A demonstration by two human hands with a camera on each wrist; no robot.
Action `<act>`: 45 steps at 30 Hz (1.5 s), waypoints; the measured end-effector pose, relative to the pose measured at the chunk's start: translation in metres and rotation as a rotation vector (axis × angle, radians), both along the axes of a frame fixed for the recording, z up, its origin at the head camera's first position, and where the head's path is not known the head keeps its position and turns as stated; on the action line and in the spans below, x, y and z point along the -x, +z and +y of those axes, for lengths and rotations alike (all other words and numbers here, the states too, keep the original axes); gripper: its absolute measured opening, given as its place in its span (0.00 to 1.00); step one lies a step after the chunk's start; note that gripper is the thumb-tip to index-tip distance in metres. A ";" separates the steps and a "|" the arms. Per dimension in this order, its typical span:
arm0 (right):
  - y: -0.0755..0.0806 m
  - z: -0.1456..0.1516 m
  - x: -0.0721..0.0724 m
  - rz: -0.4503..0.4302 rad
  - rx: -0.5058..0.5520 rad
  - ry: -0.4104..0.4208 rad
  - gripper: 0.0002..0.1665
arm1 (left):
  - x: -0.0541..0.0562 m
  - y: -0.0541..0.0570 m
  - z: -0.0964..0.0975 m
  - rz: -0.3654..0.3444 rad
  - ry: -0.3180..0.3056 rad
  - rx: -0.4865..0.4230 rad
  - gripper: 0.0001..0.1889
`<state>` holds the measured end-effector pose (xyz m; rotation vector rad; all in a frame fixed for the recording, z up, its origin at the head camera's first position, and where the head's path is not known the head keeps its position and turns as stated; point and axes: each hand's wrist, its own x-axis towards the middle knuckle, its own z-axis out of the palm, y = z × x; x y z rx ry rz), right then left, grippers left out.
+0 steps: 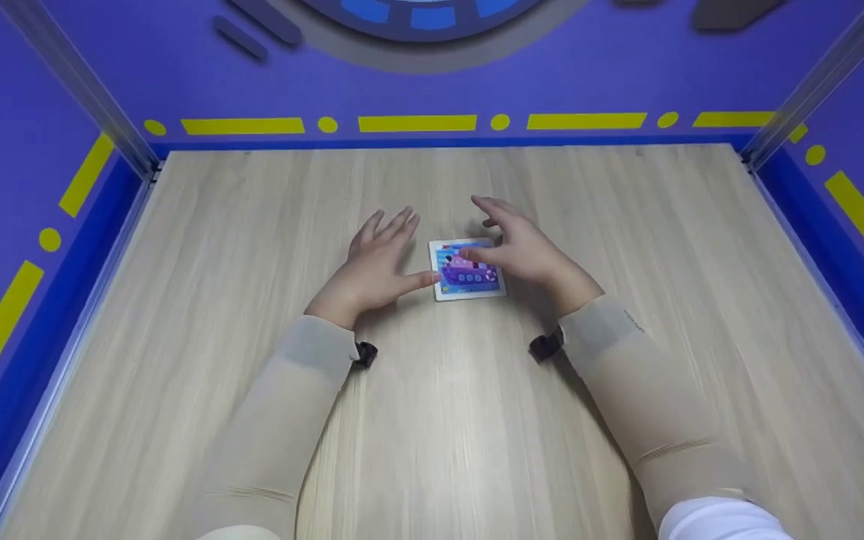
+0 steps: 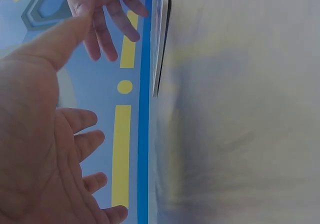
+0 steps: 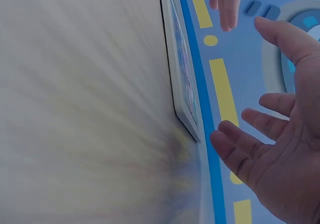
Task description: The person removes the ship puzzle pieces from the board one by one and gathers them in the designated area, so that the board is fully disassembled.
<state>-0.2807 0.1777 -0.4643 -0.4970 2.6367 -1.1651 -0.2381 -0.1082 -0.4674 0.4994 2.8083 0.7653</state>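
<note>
A square picture board (image 1: 469, 280) with a white border and a purple cartoon ship lies flat on the table. To its left, my left hand (image 1: 373, 276) hovers with fingers spread and the thumb reaching toward the board's left edge. My right hand (image 1: 528, 251) is at the right side, its thumb over the picture and its fingers extended. Seen from the left wrist, the board (image 2: 161, 44) shows as a thin edge, apart from the left hand (image 2: 35, 134). In the right wrist view, a gap separates the right hand (image 3: 287, 176) from the board (image 3: 182, 71). Neither hand holds anything.
The pale wood-grain table (image 1: 447, 420) is bordered by purple-blue panels (image 1: 417, 90) with yellow dashes and dots at the back and both sides. Metal posts (image 1: 87, 82) stand at the back corners. A black wrist strap piece (image 1: 364, 354) shows beneath the left sleeve.
</note>
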 end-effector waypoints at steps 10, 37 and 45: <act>-0.005 -0.007 0.000 -0.005 -0.010 0.047 0.58 | 0.000 -0.012 0.001 0.019 -0.037 0.019 0.58; -0.018 -0.024 0.000 0.090 -0.202 0.185 0.36 | 0.003 -0.022 0.005 -0.016 -0.120 0.046 0.49; -0.011 -0.033 0.001 0.001 -0.226 0.125 0.36 | 0.002 -0.020 0.007 -0.036 -0.112 0.047 0.49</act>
